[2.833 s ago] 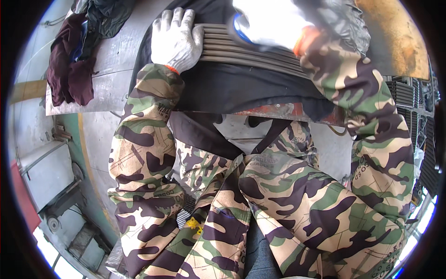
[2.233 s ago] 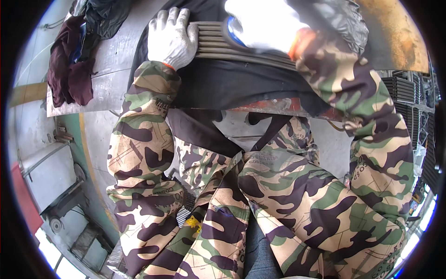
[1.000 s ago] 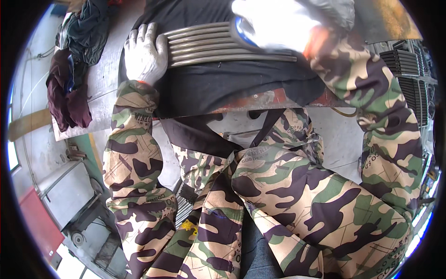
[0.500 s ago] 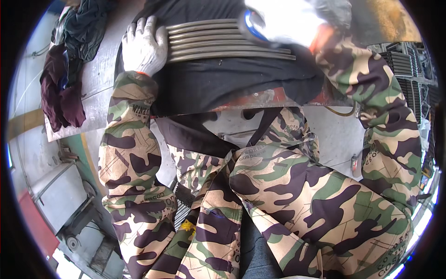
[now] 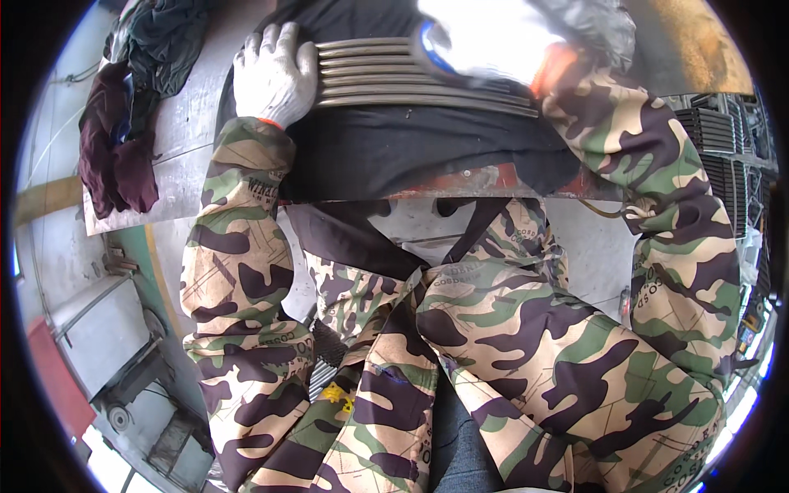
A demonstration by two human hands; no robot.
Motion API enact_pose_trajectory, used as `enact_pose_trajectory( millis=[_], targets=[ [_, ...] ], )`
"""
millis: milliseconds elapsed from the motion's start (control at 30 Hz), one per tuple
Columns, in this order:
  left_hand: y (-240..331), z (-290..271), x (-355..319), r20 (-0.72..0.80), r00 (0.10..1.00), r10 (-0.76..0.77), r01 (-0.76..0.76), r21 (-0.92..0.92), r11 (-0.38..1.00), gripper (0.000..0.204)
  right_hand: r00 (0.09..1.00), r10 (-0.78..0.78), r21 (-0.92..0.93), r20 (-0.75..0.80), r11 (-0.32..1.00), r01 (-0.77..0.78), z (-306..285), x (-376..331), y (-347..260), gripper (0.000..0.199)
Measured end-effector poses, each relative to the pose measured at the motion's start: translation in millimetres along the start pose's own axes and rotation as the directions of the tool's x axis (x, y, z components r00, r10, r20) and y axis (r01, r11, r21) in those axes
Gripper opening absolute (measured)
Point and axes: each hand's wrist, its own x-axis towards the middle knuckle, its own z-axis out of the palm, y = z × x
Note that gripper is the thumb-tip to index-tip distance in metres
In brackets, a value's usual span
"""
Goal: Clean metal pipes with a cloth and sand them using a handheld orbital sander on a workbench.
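Several slim metal rods [image 5: 370,74] lie side by side on a black cloth [image 5: 411,148] spread over the work table. My left hand [image 5: 275,78], in a white knitted glove, rests flat on their left ends, fingers stretched out and slightly apart. Over the right part of the rods is my right hand [image 5: 501,41], in a white glove with an orange cuff, overexposed and smeared by motion. It grips a blurred thing with a blue curved rim [image 5: 434,49]; its exact kind cannot be made out. The right fingers and the rods beneath them are partly hidden.
Dark green and maroon cloths [image 5: 119,164] lie on the table's left side. Crumpled grey material [image 5: 608,33] sits beyond my right forearm. Stacked dark metal rods [image 5: 719,140] are on a rack at the right. The table's red front edge [image 5: 485,179] runs before my lap.
My right hand and the blue-rimmed thing have moved left along the rods. My left hand keeps its place on the rod ends. The whole view has shifted slightly.
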Motion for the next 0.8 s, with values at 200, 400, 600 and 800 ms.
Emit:
enact_pose_trajectory(
  millis=[200,400,600,800],
  targets=[
    [1.5,0.3,0.7,-0.02,0.997,-0.071,0.069,-0.061,0.996,0.043,0.998,-0.063,0.109,0.003,0.992,0.062,-2.4,39.6,-30.9,0.022],
    [2.3,1.0,4.2,0.057,0.995,-0.078,0.079,-0.019,0.997,0.049,0.998,-0.066,0.096,0.015,0.993,0.065,-2.8,53.2,-43.5,0.021],
    [13.2,-3.7,12.7,0.086,0.97,-0.227,0.235,-0.096,0.967,0.048,0.999,-0.042,0.028,-0.032,0.999,0.043,-5.6,56.2,-52.6,0.022],
    [19.5,-9.7,14.4,0.158,0.933,-0.325,0.35,-0.169,0.922,0.056,0.996,-0.084,0.031,0.028,0.996,0.083,-7.1,50.2,-52.1,0.023]
  ],
)
